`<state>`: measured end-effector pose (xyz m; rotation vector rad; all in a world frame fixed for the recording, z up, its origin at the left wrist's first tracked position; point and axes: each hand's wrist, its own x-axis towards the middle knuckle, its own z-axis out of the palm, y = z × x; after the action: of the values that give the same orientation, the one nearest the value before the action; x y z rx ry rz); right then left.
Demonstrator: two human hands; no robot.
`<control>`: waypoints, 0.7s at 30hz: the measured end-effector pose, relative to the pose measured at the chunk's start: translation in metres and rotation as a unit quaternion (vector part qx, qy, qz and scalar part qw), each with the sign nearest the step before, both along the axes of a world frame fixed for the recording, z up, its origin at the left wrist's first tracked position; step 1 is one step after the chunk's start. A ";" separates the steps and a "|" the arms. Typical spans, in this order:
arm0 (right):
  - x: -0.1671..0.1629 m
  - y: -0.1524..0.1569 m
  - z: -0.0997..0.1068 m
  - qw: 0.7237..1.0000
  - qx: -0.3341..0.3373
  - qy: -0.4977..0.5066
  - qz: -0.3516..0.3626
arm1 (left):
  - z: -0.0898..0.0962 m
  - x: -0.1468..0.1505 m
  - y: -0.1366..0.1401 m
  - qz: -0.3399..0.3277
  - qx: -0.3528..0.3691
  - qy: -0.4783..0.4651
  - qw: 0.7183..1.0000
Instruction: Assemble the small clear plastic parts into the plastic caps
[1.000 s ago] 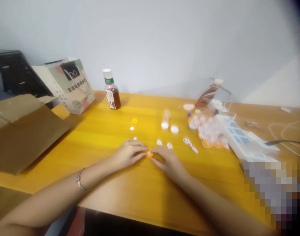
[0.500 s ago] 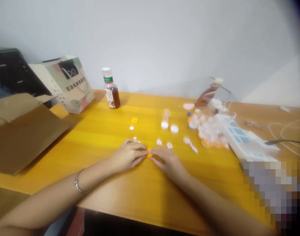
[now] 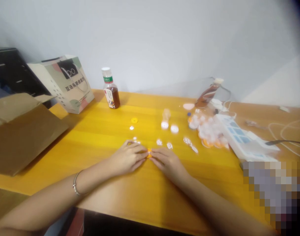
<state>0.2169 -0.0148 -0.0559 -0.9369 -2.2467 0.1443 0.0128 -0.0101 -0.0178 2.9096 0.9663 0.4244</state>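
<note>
Between the fingertips of both hands is a small round orange piece [image 3: 149, 153] with a pale centre, held just above the table. My left hand [image 3: 129, 155], with a bracelet at the wrist, pinches its left side. From the right, my right hand [image 3: 171, 163] pinches the same piece. Beyond the hands lie small white pieces [image 3: 159, 142], partly hidden near the left knuckles, and a white holed part [image 3: 190, 144]. A yellow disc [image 3: 134, 120] and a small white disc [image 3: 131, 127] lie farther back. Two white round pieces [image 3: 174, 128] sit to the right of them.
A cardboard box [image 3: 27, 137] and a paper bag [image 3: 71, 85] stand at the left. A drink bottle [image 3: 111, 90] is at the back; another bottle [image 3: 209, 93] leans at the right. Bagged parts [image 3: 211, 129], a white tray [image 3: 236, 134] and cables [image 3: 285, 126] occupy the right side.
My left forearm and its bracelet have shifted slightly left and down. The orange piece stays between both hands, turned a little; the things on the table look the same.
</note>
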 end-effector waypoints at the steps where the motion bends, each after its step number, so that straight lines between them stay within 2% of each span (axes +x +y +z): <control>1: 0.000 0.000 0.000 1.000 0.003 -0.010 -0.001 | 0.000 0.000 0.000 -0.002 0.006 0.007 1.000; 8: -0.003 -0.003 0.007 0.993 0.022 -0.114 0.005 | 0.003 0.005 -0.004 -0.012 0.045 0.032 0.998; 11: -0.005 -0.005 0.009 0.993 0.030 -0.118 0.007 | 0.000 0.007 -0.004 0.014 0.009 -0.010 1.000; 16: -0.006 -0.006 0.006 0.993 0.011 -0.114 0.028 | -0.009 0.014 0.002 0.097 -0.064 -0.107 0.987; 21: -0.006 -0.006 0.008 0.994 -0.004 -0.102 0.027 | -0.013 0.018 0.004 0.108 -0.075 -0.108 0.985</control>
<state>0.2110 -0.0207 -0.0480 -0.9317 -2.4621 0.0838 0.0309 -0.0056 -0.0308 2.5699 1.2224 0.6336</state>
